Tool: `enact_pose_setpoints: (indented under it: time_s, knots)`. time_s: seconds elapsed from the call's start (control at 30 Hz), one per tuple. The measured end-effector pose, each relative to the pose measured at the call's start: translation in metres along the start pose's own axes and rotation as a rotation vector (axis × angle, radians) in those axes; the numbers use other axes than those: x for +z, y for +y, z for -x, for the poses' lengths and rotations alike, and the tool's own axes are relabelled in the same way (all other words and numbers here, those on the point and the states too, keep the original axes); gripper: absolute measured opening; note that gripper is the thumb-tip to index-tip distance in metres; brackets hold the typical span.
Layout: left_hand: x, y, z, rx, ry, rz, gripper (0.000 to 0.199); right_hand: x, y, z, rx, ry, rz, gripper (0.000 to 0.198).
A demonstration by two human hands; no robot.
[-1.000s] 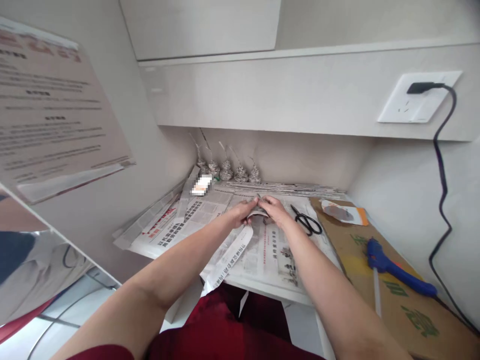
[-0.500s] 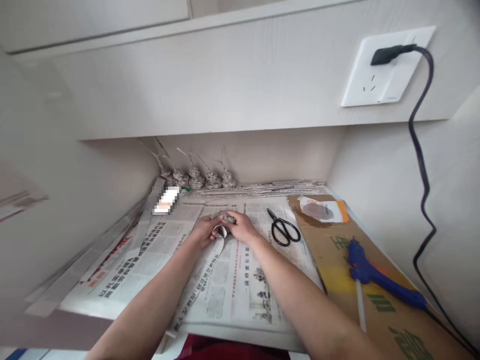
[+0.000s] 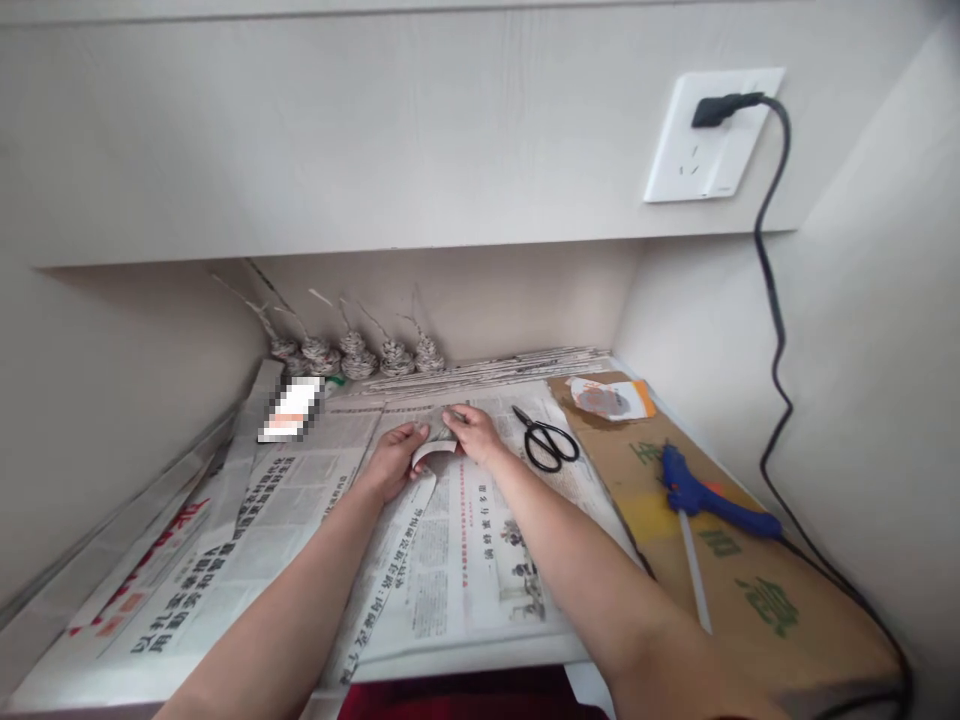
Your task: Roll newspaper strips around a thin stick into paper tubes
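My left hand (image 3: 393, 462) and my right hand (image 3: 475, 434) hold a small curled strip of newspaper (image 3: 435, 452) between them, just above the spread newspaper (image 3: 442, 600). Both hands have their fingers closed on the strip, the left at one end and the right at the other. A pale edge of it bows down between the hands. Part of the strip is hidden behind my fingers. To the right of my right hand lie black-handled scissors (image 3: 551, 447), blades pointing away from me.
Several gourd-shaped coils of rolled paper (image 3: 397, 357) stand at the back, beside a bundle of thin paper sticks (image 3: 495, 375). A pixelated phone-like object (image 3: 292, 408) lies at left. On the cardboard (image 3: 637, 490) rest a blue glue gun (image 3: 694, 498) and a white-orange packet (image 3: 611, 398).
The view has shifted, so the scene sits further left. My hands have spread slightly apart, and the strip between them now shows flatter and wider.
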State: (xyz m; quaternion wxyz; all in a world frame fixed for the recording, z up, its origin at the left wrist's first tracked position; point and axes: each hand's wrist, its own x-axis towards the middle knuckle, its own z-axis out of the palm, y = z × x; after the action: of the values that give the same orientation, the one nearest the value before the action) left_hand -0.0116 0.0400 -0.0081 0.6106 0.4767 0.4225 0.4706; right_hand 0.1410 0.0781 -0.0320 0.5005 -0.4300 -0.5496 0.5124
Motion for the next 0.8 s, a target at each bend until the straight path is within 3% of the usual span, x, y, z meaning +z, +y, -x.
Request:
enact_pose_setpoints:
  time_s: [0.27, 0.47, 0.6, 0.8]
  knots:
    - [0.011, 0.003, 0.007, 0.019, 0.092, -0.06, 0.04, 0.008, -0.009, 0.009, -0.009, 0.105, -0.124, 0.043]
    - [0.009, 0.008, 0.01, -0.047, 0.201, 0.098, 0.035, -0.004, -0.016, 0.005, -0.035, 0.252, -0.22, 0.047]
    - [-0.001, 0.018, 0.017, -0.123, 0.082, 0.046, 0.042, -0.005, -0.013, 0.005, -0.047, 0.319, -0.192, 0.039]
    - [-0.004, 0.033, 0.015, -0.186, -0.021, -0.13, 0.051, 0.016, -0.014, 0.018, -0.068, 0.248, -0.056, 0.026]
